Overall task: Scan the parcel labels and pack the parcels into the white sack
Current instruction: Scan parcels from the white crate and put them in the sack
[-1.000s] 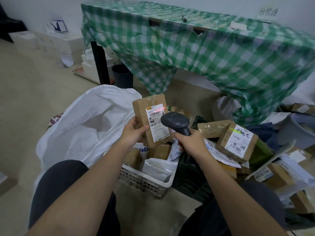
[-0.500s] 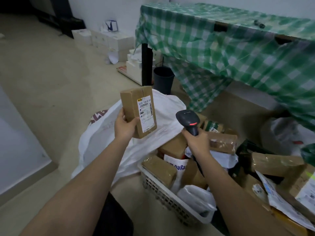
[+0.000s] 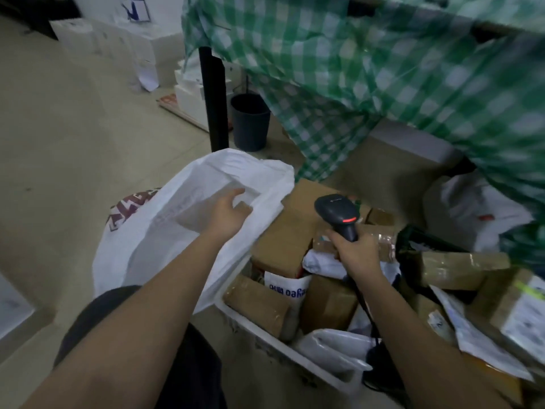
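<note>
My left hand (image 3: pixel 227 212) reaches into the mouth of the white sack (image 3: pixel 165 231) with its fingers loosely spread. A small brown corner of the parcel (image 3: pixel 243 206) shows beside the thumb; the rest of it is hidden. My right hand (image 3: pixel 355 250) grips the handle of the black barcode scanner (image 3: pixel 339 209), whose red light is lit. It hovers over the white plastic basket (image 3: pixel 265 330), which is full of brown parcels (image 3: pixel 256 302) and white mailer bags (image 3: pixel 333 346).
More taped boxes and labelled parcels (image 3: pixel 519 308) are piled at the right. A table under a green checked cloth (image 3: pixel 368 69) stands behind, with its black leg (image 3: pixel 213 98) and a dark bucket (image 3: pixel 250 121). White boxes (image 3: pixel 124 39) line the far wall. My knee (image 3: pixel 97 314) is below the sack.
My left hand carried the labelled brown parcel from the scanner leftward and down into the sack mouth, and the parcel is now nearly out of sight. The scanner hand stayed over the basket.
</note>
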`<move>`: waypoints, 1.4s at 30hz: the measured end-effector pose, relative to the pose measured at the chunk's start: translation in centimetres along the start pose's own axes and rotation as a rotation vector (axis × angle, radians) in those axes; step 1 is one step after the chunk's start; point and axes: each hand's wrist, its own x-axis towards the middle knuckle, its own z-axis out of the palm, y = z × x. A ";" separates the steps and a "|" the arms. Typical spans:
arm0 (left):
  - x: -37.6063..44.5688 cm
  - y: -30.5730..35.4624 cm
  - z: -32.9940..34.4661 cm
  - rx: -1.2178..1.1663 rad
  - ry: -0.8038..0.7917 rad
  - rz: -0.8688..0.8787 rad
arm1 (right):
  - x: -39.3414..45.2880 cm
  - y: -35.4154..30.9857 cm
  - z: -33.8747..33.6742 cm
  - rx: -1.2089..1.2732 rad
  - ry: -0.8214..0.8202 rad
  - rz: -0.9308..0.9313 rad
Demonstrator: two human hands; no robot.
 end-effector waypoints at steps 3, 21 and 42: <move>-2.5 2.1 2.8 0.017 -0.102 0.095 | -2.2 0.6 -3.9 0.026 0.063 0.038; -7.9 5.4 17.7 0.178 -0.426 0.283 | -6.9 6.8 -14.3 0.149 0.319 0.180; -5.3 8.0 16.0 0.228 -0.177 0.465 | -4.0 4.8 -14.5 0.306 0.336 0.154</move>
